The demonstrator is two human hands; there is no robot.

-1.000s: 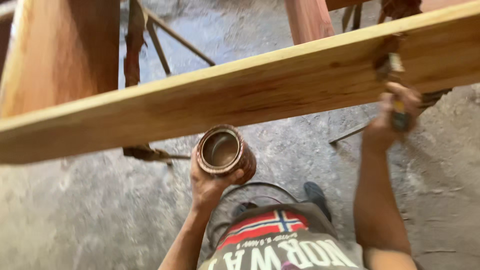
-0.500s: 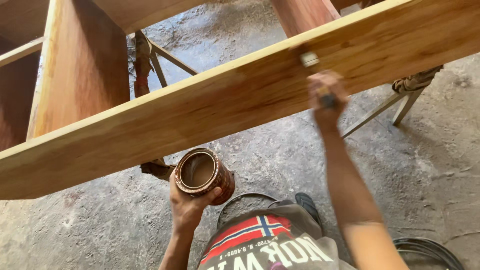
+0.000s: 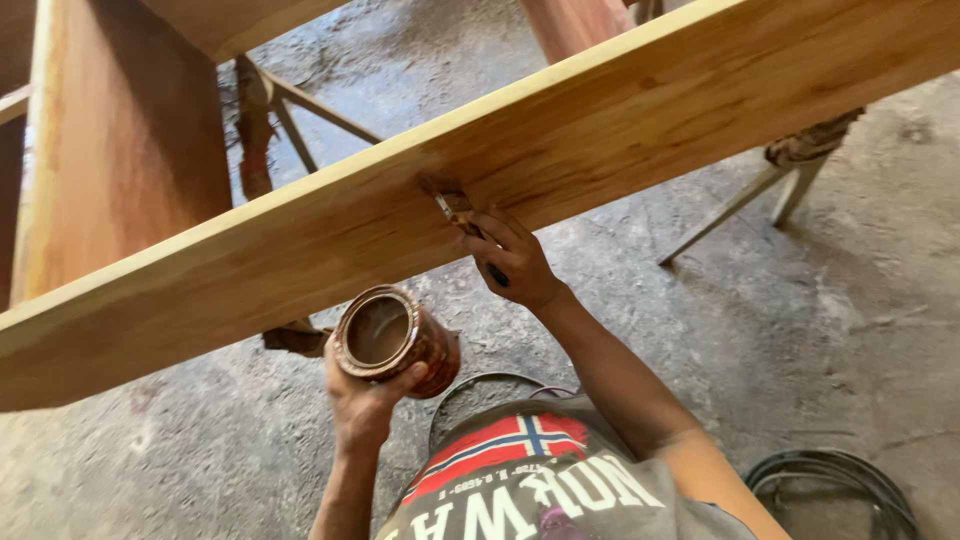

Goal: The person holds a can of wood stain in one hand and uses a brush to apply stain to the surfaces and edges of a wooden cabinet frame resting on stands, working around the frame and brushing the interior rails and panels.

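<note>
- Two hands are at work under a long plank [image 3: 620, 140]: the right hand [image 3: 515, 262] grasps a brush [image 3: 462, 215], the left hand [image 3: 362, 400] grasps a can [image 3: 392, 340].
- Brush: its bristle end presses against the plank's near face, just above the lower edge; the dark handle runs down and to the right into the closed fingers, so its long axis is tilted, head up-left.
- Around the bristles the wood shows a darker wet patch; the plank to either side is pale yellow with brown grain.
- Can: round, rust-brown and stained, open at the top, tilted so its mouth faces up toward the camera; brown liquid shows inside. It sits just below the plank's lower edge, left of the brush and apart from it.
- Plank: runs from lower left to upper right across the view, with open room below its lower edge, where both forearms reach up.
- Beyond it stand a reddish board [image 3: 120, 170] on the left and a metal trestle [image 3: 770, 185] on the right.
- Below lies grey concrete floor [image 3: 860, 330], with a dark coiled cable [image 3: 840, 485] at the lower right.
</note>
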